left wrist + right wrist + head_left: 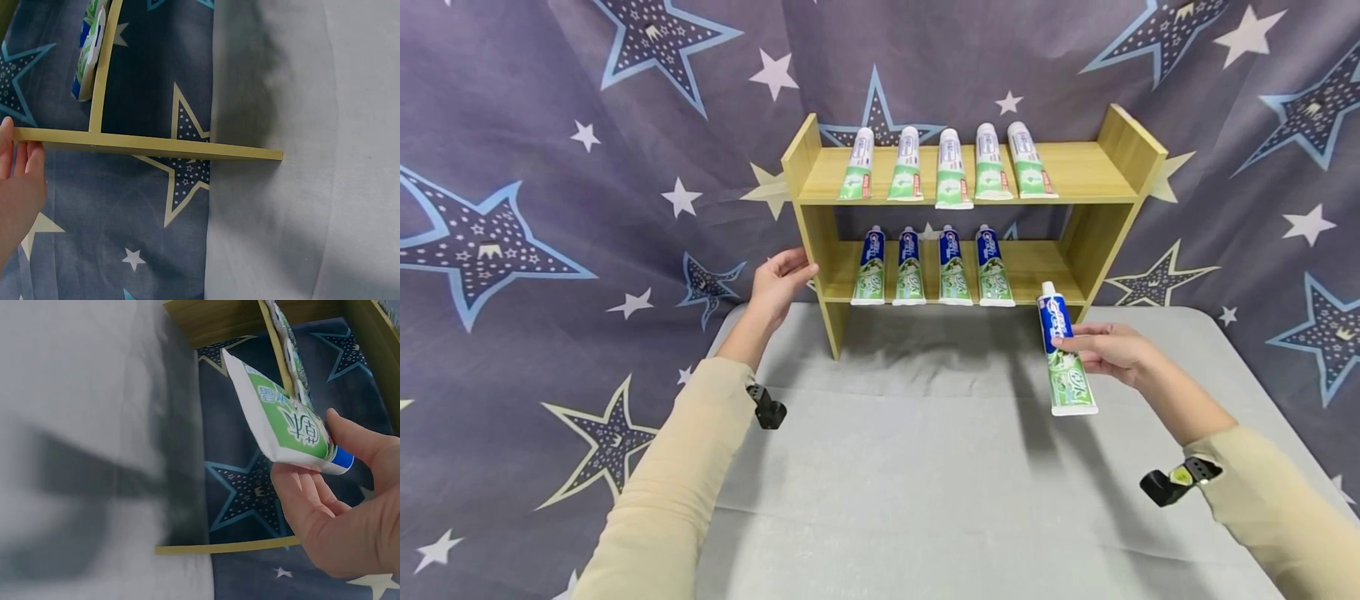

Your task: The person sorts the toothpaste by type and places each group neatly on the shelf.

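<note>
My right hand (1112, 352) pinches a blue, white and green toothpaste tube (1067, 367) in front of the lower shelf's right end, thumb over its face and fingers behind. In the right wrist view, the tube (294, 425) is tilted, its wide crimped end away from the palm. At the left, my left hand (775, 285) grips the front edge of the wooden rack's side panel (820, 225). The left wrist view has the thumb on one face of that panel (156, 145) and the fingers on the other.
Several matching blue-green tubes (953, 275) lie in a row on the lower shelf, left of a bare stretch (1037, 262). White-green tubes (951, 171) line the upper shelf. A grey cloth (880, 467) covers the table; a star-patterned curtain (625, 250) hangs behind.
</note>
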`<move>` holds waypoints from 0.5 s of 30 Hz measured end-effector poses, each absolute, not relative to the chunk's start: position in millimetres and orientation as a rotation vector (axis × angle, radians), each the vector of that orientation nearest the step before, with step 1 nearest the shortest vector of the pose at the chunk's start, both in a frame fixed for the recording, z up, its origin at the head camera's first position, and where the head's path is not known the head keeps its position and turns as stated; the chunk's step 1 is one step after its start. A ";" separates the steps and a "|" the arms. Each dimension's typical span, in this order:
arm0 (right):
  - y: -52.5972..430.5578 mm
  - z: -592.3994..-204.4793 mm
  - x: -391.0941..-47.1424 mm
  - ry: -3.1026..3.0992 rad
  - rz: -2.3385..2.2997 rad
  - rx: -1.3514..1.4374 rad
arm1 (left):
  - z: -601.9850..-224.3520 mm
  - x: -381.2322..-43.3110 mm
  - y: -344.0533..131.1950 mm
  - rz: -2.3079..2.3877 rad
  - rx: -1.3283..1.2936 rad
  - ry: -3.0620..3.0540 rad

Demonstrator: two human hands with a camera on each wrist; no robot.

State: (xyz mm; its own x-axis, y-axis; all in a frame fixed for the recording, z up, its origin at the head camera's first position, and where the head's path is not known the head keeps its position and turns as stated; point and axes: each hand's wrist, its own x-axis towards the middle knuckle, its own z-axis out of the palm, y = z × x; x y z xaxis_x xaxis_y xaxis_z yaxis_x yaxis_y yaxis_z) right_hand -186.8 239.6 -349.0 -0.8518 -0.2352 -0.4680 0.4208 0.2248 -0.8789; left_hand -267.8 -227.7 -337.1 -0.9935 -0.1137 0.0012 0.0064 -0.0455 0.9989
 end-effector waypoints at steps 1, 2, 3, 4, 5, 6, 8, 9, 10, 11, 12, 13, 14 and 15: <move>238.2 -346.4 -188.2 2.007 -1.669 0.178 | -337.3 -268.0 -227.5 -2.214 0.118 -2.108; 236.9 -343.9 -189.6 2.027 -1.663 0.181 | -337.2 -267.8 -227.4 -2.216 0.118 -2.107; 235.4 -341.3 -191.3 2.046 -1.655 0.187 | -337.1 -267.9 -227.2 -2.217 0.117 -2.106; 233.4 -338.5 -193.2 2.066 -1.650 0.200 | -336.9 -268.0 -227.1 -2.220 0.116 -2.104; 231.5 -335.7 -195.0 2.088 -1.640 0.213 | -336.7 -268.0 -226.9 -2.225 0.116 -2.099; 229.6 -333.0 -197.1 2.112 -1.630 0.222 | -336.4 -268.0 -226.9 -2.228 0.115 -2.099; 226.2 -328.0 -202.4 2.146 -1.612 0.246 | -335.8 -268.3 -226.9 -2.237 0.117 -2.094; 224.4 -325.6 -205.3 2.160 -1.600 0.258 | -335.6 -268.4 -226.9 -2.241 0.119 -2.092; 222.5 -323.1 -208.2 2.174 -1.591 0.270 | -335.4 -268.4 -227.0 -2.247 0.120 -2.090; 220.5 -320.9 -211.3 2.185 -1.583 0.284 | -335.4 -268.4 -227.2 -2.248 0.122 -2.091; 218.4 -319.0 -214.6 2.192 -1.581 0.295 | -335.5 -268.3 -227.2 -2.251 0.124 -2.089; 216.4 -317.0 -217.5 2.199 -1.575 0.304 | -335.8 -268.3 -227.1 -2.254 0.128 -2.087; 214.0 -315.4 -220.5 2.211 -1.568 0.315 | -336.3 -268.2 -227.2 -2.254 0.128 -2.090; 211.7 -314.0 -223.6 2.215 -1.568 0.321 | -336.9 -268.0 -227.1 -2.256 0.131 -2.088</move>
State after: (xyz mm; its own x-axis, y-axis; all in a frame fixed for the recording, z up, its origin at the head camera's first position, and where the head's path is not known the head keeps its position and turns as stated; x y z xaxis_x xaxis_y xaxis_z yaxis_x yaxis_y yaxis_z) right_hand -223.6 211.7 -314.0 -0.8911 -0.0454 -0.4514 0.4106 0.3426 -0.8450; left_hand -268.0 -227.1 -336.9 -0.9943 -0.1047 -0.0185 -0.0104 -0.0778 0.9969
